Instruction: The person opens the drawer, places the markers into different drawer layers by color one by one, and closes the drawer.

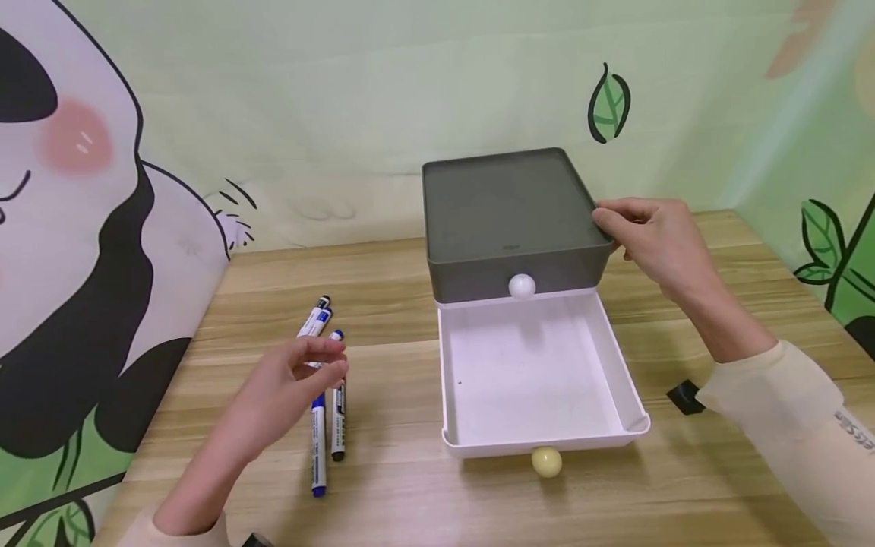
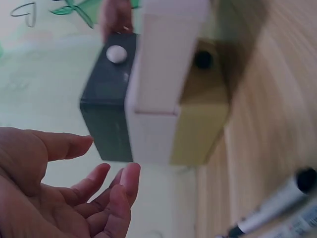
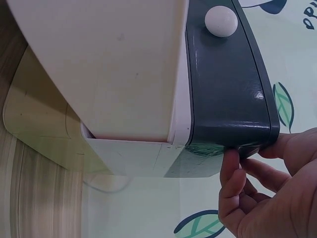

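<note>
A small stacked drawer box stands on the table. Its top tier point(image 1: 509, 205) is dark grey with a white knob point(image 1: 522, 286). Below that, a white drawer point(image 1: 533, 372) is pulled out towards me, with nothing inside and a pale yellow knob point(image 1: 547, 462) on its front. My right hand point(image 1: 666, 239) pinches the grey tier's right edge, thumb at the top rim and fingers against the side. My left hand point(image 1: 280, 387) is over several whiteboard markers point(image 1: 318, 448), partly hiding them; its fingers are loosely bent and hold nothing, as the left wrist view shows.
In the wrist views a yellow bottom tier point(image 2: 200, 129) with a black knob point(image 2: 203, 59) sits beneath the white one. A small black piece point(image 1: 686, 397) is beside my right sleeve. Behind the table hangs a pale green printed backdrop point(image 1: 328, 114) with a panda at left.
</note>
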